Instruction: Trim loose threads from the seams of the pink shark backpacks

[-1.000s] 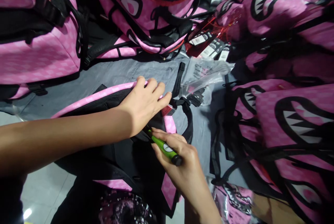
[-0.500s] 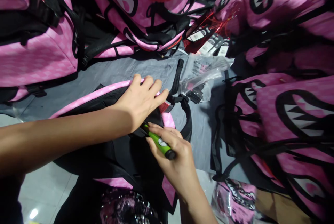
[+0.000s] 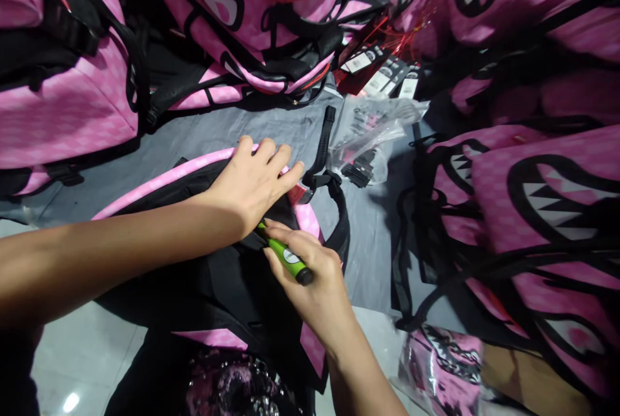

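In front of me lies a black backpack [image 3: 227,287] with pink checkered trim, its inner or back side up. My left hand [image 3: 261,174] rests on its upper part, fingers bent over the pink edge and holding it down. My right hand [image 3: 310,274] is closed around a thick green-handled tool [image 3: 285,259] with a black end and a white round label. The tool's tip points at the black fabric just below my left wrist and is hidden there. A black strap [image 3: 322,145] and a red-and-black tab [image 3: 301,193] stick out beside my left fingers.
Pink backpacks stand at the far left [image 3: 72,99] and back [image 3: 256,22]. More with shark-mouth prints [image 3: 557,203] pile up at right. Behind the work are a clear plastic bag [image 3: 372,138] with small black parts and several hang tags [image 3: 382,73]. A wrapped pink pouch [image 3: 443,364] lies at lower right.
Both hands and the green-handled tool sit slightly further left and up in the picture, as most of the scene shifts with the camera. Both grips look the same.
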`<act>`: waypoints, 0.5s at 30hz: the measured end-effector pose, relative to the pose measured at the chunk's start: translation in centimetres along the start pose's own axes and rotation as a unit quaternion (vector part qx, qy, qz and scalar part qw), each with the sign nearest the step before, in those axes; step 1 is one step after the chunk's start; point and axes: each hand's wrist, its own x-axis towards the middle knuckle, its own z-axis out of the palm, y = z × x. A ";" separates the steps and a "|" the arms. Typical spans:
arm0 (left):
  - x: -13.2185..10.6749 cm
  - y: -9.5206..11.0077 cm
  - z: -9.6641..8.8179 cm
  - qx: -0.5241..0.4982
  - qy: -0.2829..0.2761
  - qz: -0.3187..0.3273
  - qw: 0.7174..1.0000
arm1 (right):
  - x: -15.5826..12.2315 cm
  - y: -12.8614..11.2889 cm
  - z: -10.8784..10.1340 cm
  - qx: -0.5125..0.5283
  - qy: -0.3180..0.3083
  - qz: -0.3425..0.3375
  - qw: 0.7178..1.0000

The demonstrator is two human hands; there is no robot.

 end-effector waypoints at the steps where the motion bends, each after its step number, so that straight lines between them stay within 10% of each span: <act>1: 0.0 0.0 0.0 -0.003 -0.001 0.000 1.000 | 0.0 0.1 0.1 -0.001 0.002 0.004 1.000; 15: 0.3 -1.2 -1.2 0.003 -0.038 0.039 0.999 | 0.0 0.3 0.9 0.035 0.028 0.028 0.999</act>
